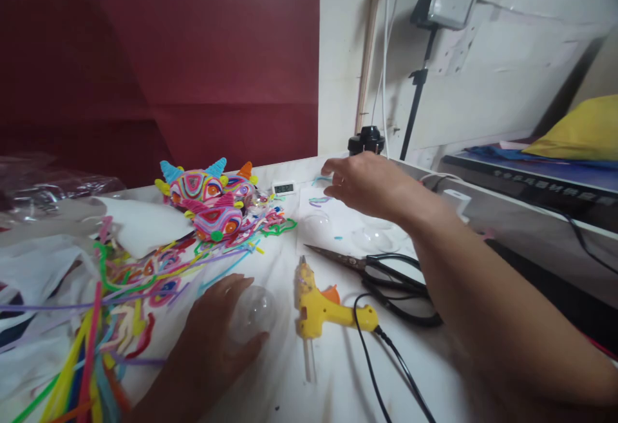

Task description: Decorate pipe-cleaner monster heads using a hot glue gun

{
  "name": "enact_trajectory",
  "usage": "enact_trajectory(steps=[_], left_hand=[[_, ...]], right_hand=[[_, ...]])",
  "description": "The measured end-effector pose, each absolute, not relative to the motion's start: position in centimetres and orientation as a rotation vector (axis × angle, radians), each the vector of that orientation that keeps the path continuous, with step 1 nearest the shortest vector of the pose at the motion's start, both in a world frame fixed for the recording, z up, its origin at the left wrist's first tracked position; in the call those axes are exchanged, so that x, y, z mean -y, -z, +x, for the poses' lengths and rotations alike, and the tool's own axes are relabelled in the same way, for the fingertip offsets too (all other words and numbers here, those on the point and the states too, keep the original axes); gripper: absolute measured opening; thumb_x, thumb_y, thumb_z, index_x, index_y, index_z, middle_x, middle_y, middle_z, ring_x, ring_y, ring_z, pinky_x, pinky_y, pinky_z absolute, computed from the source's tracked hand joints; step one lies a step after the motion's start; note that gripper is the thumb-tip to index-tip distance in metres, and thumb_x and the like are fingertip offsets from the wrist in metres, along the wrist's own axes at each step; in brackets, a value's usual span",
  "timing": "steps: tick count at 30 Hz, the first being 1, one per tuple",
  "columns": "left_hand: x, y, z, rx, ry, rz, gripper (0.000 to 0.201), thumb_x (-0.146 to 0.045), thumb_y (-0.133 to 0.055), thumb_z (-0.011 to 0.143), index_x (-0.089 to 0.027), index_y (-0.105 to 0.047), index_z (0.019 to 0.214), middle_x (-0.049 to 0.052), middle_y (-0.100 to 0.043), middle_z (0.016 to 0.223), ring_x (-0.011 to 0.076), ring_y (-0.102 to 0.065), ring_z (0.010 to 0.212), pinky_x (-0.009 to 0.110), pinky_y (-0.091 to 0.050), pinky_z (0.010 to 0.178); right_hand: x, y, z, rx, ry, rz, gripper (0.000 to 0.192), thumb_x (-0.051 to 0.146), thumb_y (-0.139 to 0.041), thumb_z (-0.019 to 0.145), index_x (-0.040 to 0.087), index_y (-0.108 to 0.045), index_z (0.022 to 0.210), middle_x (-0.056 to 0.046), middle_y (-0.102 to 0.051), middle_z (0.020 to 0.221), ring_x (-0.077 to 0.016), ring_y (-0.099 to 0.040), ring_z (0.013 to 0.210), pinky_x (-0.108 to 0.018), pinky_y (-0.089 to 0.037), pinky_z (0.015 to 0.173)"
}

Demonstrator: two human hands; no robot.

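My left hand (215,329) rests on the white table and cups a clear plastic ball (253,312). My right hand (369,183) reaches out over the far part of the table, fingers spread, holding nothing, just above some short pipe cleaner bits (318,201) and clear plastic half-shells (374,239). Between my hands lie a yellow glue gun (321,307) and black-handled scissors (381,272).
Colourful pipe cleaner figures (212,201) stand at the back left, with loose pipe cleaners (120,294) spread toward the front left. A small digital display (283,187) and a black stand base (367,140) sit by the wall. The glue gun's black cord (386,358) trails forward.
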State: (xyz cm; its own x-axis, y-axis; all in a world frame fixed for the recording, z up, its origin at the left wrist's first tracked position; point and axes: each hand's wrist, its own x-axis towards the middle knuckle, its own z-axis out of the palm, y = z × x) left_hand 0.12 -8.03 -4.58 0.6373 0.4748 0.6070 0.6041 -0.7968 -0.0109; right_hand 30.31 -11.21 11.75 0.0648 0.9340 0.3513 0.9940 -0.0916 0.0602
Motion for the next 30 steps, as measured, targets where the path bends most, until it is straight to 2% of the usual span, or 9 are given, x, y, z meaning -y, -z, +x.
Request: enact_trajectory(steps=[4, 10, 17, 20, 22, 25, 30], left_hand=[[8.0, 5.2, -0.1, 0.954, 0.796, -2.688, 0.067, -0.045, -0.065, 0.073, -0.025, -0.041, 0.132, 0.010, -0.063, 0.122, 0.0296, -0.065, 0.104, 0.041, -0.057, 0.083], [8.7, 5.0, -0.2, 1.097, 0.714, -2.764, 0.070, -0.040, -0.067, 0.074, -0.026, -0.037, 0.135, 0.011, -0.060, 0.126, 0.0297, -0.062, 0.111, 0.044, -0.055, 0.088], [9.4, 4.1, 0.1, 1.112, 0.738, -2.856, 0.077, -0.044, -0.069, 0.074, -0.023, -0.032, 0.138, 0.016, -0.049, 0.137, 0.0325, -0.052, 0.123, 0.049, -0.050, 0.096], [9.5, 3.6, 0.0, 1.158, 0.827, -2.864, 0.067, -0.046, -0.061, 0.081, -0.022, -0.034, 0.138, 0.016, -0.046, 0.139, 0.0297, -0.048, 0.127, 0.048, -0.047, 0.100], [9.3, 3.1, -0.1, 1.230, 0.940, -2.826, 0.050, -0.041, -0.053, 0.088, -0.021, -0.041, 0.132, 0.014, -0.052, 0.134, 0.0265, -0.051, 0.123, 0.045, -0.046, 0.100], [8.7, 2.0, -0.1, 1.384, 1.152, -2.749, 0.030, -0.036, -0.043, 0.093, -0.019, -0.053, 0.116, 0.010, -0.063, 0.114, 0.0220, -0.060, 0.107, 0.039, -0.050, 0.091], [7.7, 0.7, -0.7, 1.595, 1.274, -2.611, 0.029, -0.037, -0.041, 0.091, -0.019, -0.061, 0.080, 0.003, -0.066, 0.080, 0.0185, -0.063, 0.078, 0.031, -0.049, 0.072]], right_hand=[[13.8, -12.9, 29.5, 1.913, 0.533, -2.034, 0.028, 0.034, -0.057, 0.088, 0.023, -0.062, 0.114, -0.005, -0.069, 0.094, -0.0211, -0.064, 0.079, -0.026, -0.041, 0.062], [15.0, -12.8, 28.6, 2.026, 0.501, -1.953, 0.021, 0.035, -0.063, 0.084, 0.025, -0.065, 0.102, -0.003, -0.067, 0.083, -0.0195, -0.062, 0.071, -0.025, -0.039, 0.056], [14.9, -12.5, 28.2, 2.055, 0.463, -2.028, 0.019, 0.031, -0.062, 0.085, 0.027, -0.063, 0.103, -0.003, -0.067, 0.078, -0.0199, -0.062, 0.068, -0.026, -0.040, 0.055], [14.9, -12.3, 28.1, 2.046, 0.437, -2.092, 0.015, 0.031, -0.062, 0.084, 0.029, -0.063, 0.099, -0.001, -0.066, 0.073, -0.0204, -0.063, 0.066, -0.027, -0.041, 0.054], [14.9, -12.3, 27.9, 2.041, 0.430, -2.090, 0.015, 0.032, -0.063, 0.083, 0.030, -0.064, 0.097, 0.000, -0.066, 0.072, -0.0209, -0.064, 0.067, -0.028, -0.042, 0.056], [15.0, -12.2, 27.6, 2.048, 0.399, -2.121, 0.010, 0.030, -0.064, 0.082, 0.029, -0.064, 0.092, 0.000, -0.067, 0.073, -0.0218, -0.065, 0.068, -0.029, -0.043, 0.057], [15.3, -12.4, 27.5, 2.100, 0.407, -2.079, 0.010, 0.028, -0.064, 0.082, 0.030, -0.065, 0.092, 0.000, -0.067, 0.069, -0.0229, -0.066, 0.066, -0.031, -0.042, 0.055]])
